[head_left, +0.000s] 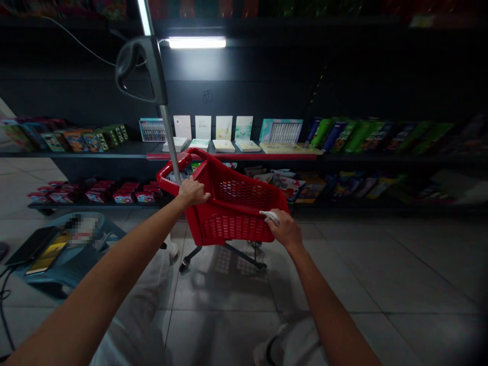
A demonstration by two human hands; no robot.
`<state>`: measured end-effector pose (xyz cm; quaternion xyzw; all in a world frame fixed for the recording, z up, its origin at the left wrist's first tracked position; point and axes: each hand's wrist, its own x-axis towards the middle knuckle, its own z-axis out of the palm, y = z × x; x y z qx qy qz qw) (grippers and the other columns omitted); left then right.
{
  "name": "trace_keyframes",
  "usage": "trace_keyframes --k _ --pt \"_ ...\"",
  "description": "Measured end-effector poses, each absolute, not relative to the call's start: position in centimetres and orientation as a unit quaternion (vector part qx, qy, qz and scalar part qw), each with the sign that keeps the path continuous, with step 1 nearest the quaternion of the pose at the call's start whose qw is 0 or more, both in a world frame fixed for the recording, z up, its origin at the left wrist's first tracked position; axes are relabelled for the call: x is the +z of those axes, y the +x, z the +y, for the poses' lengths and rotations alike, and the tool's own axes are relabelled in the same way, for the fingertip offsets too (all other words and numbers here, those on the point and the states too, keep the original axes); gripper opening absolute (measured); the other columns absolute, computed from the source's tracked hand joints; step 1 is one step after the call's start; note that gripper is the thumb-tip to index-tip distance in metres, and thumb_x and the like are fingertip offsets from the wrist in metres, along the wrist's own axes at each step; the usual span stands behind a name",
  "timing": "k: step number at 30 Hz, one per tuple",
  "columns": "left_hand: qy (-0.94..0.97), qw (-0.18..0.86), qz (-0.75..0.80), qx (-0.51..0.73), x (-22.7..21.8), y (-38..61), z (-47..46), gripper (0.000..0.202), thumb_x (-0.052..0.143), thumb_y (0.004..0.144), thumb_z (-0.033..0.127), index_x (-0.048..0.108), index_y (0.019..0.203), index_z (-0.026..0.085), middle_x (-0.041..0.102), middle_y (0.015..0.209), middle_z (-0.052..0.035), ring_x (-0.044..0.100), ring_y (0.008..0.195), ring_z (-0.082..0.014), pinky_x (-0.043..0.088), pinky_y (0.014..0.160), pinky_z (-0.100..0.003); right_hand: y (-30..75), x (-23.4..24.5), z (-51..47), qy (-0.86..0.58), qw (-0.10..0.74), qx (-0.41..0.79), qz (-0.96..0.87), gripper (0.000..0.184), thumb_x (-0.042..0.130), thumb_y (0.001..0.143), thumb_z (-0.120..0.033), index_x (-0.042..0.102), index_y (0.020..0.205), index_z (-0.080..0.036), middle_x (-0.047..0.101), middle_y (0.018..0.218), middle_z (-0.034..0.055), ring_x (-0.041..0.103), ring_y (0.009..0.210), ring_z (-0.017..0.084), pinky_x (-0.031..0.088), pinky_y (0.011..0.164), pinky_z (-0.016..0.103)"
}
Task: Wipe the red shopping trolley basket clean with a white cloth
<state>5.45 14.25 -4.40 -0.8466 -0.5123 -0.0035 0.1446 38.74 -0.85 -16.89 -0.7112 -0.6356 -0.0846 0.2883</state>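
A small red shopping cart (244, 203) with perforated plastic sides stands in front of me on dark wheeled legs. My left hand (193, 194) is closed on its near top rim, close to the handle end and beside an upright metal pole (168, 132). At the other end of the same rim, my right hand (286, 230) pinches a crumpled white cloth (270, 216) against the red plastic. Whether the cloth is fabric or tissue I cannot tell. The pole carries a grey triangular plastic loop (142, 70). Its lower end is hidden by the cart and my left hand.
Behind the cart runs a dark shelf (129, 148) with boxes, upright cards and green packs (360, 134). Snack bags (287, 184) fill the lower level. A lit tube lamp (197, 42) hangs above. At left a blue-grey stool (84, 262) holds a phone (48, 254).
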Motion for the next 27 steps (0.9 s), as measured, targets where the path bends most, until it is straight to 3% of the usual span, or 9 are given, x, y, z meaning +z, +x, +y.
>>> trace_keyframes --k 16,20,23,27 --pt "-0.862 0.169 -0.473 -0.06 -5.3 6.4 16.0 0.052 0.048 0.094 0.05 0.083 0.092 0.012 0.077 0.096 -0.0213 0.061 0.119 -0.0395 0.048 0.086 -0.042 39.7 -15.3 -3.1 -0.751 0.261 0.015 -0.606 0.018 0.057 0.093 -0.033 0.068 0.102 -0.023 0.072 0.098 0.0047 0.064 0.085 0.019 0.035 0.07 0.027" --pt "-0.865 0.159 -0.467 -0.097 -5.8 5.8 16.1 0.05 0.048 0.095 0.048 0.084 0.089 0.014 0.077 0.096 -0.0199 0.063 0.118 -0.0378 0.048 0.096 -0.048 38.7 -15.5 -3.4 -0.738 0.266 0.021 -0.62 0.016 0.057 0.092 -0.031 0.068 0.1 -0.022 0.07 0.094 0.0041 0.062 0.083 0.018 0.035 0.071 0.026" --pt "-0.865 0.189 -0.441 -0.144 -6.6 5.3 15.7 0.047 0.044 0.098 0.042 0.083 0.087 0.018 0.077 0.106 -0.0175 0.058 0.13 -0.037 0.036 0.115 -0.06 38.0 -15.3 -3.5 -0.735 0.268 0.039 -0.622 0.016 0.056 0.093 -0.031 0.067 0.098 -0.022 0.07 0.092 0.0039 0.061 0.082 0.017 0.035 0.071 0.026" --pt "-0.841 0.212 -0.447 -0.219 -8.3 5.2 14.6 0.04 0.042 0.099 0.032 0.08 0.101 0.022 0.068 0.137 -0.012 0.035 0.154 -0.0341 0.011 0.128 -0.067 36.7 -14.8 -3.4 -0.73 0.264 0.081 -0.625 0.015 0.055 0.093 -0.031 0.066 0.095 -0.021 0.072 0.093 0.0051 0.063 0.082 0.017 0.036 0.07 0.025"
